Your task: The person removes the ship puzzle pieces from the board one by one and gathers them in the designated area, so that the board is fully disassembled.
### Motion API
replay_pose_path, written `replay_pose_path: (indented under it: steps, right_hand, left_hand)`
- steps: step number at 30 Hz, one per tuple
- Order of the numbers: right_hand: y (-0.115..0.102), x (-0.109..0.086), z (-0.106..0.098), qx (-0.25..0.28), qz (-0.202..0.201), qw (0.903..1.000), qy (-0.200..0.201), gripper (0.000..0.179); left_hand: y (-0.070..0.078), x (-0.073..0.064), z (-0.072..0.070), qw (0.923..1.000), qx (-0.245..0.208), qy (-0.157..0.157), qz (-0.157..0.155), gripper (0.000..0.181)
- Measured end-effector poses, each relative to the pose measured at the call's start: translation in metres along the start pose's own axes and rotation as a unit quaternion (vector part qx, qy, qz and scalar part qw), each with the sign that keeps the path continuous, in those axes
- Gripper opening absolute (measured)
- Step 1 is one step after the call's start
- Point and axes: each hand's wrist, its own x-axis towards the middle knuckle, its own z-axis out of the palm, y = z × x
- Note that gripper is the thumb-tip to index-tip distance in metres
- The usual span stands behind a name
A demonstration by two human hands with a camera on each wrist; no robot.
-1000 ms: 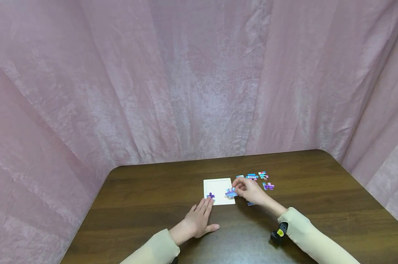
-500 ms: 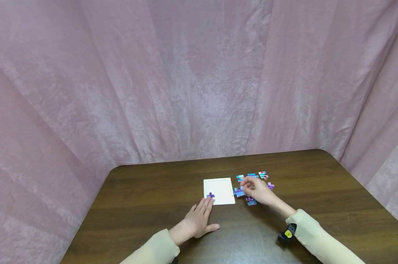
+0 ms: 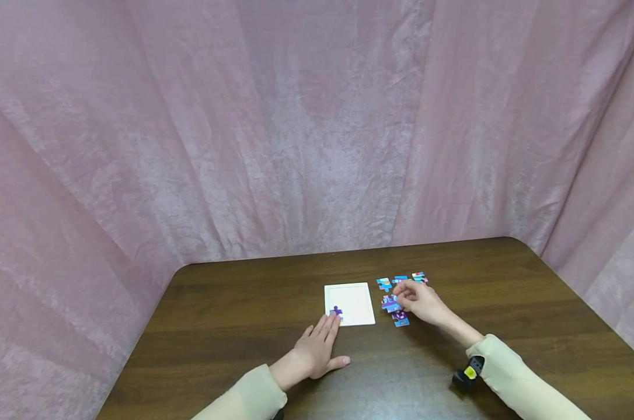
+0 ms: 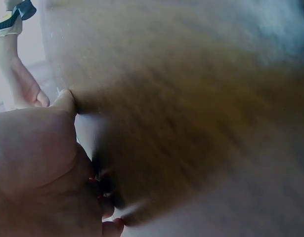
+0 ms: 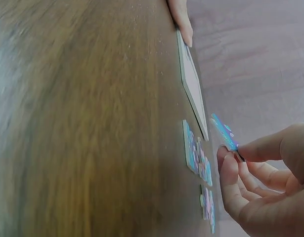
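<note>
My right hand [image 3: 424,301] pinches a blue and purple jigsaw piece [image 3: 389,303] between thumb and fingertips. In the right wrist view that piece [image 5: 224,134] is tilted and raised off the table. My left hand [image 3: 317,348] lies flat with straight fingers, its fingertips on the near left corner of a white square puzzle tray [image 3: 356,300]. Just beyond those fingertips, a purple piece [image 3: 335,310] sits in that corner of the tray. Another piece [image 3: 401,319] lies on the table in front of the right hand.
Behind the right hand lie more jigsaw pieces: one at the left [image 3: 383,283], a middle piece [image 3: 400,280] partly covered, and one at the right [image 3: 419,277]. The brown wooden table [image 3: 233,309] ends at a pink curtain [image 3: 317,146].
Still pinching the piece, my right hand has moved rightward, from over the tray's right edge to above the loose pieces. My left hand has stayed in place.
</note>
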Motion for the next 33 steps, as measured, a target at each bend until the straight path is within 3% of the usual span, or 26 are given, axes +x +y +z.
replay_pose_path:
  steps: [7, 20, 33]
  right_hand:
    - [0.007, -0.003, -0.007, 0.005, -0.002, 1.0000, 0.007, 0.016]
    - [0.013, -0.014, -0.018, 0.009, 0.043, 0.9988, 0.021, 0.016]
    - [0.019, -0.024, -0.025, -0.007, 0.063, 0.9978, 0.018, 0.016]
  left_hand:
    - [-0.001, 0.002, 0.001, 0.9999, 0.011, -0.010, 0.001, 0.085]
    - [-0.001, 0.001, -0.001, 0.9998, 0.020, -0.004, -0.003, 0.085]
    - [0.000, 0.000, 0.000, 0.9998, 0.018, -0.004, -0.003, 0.084]
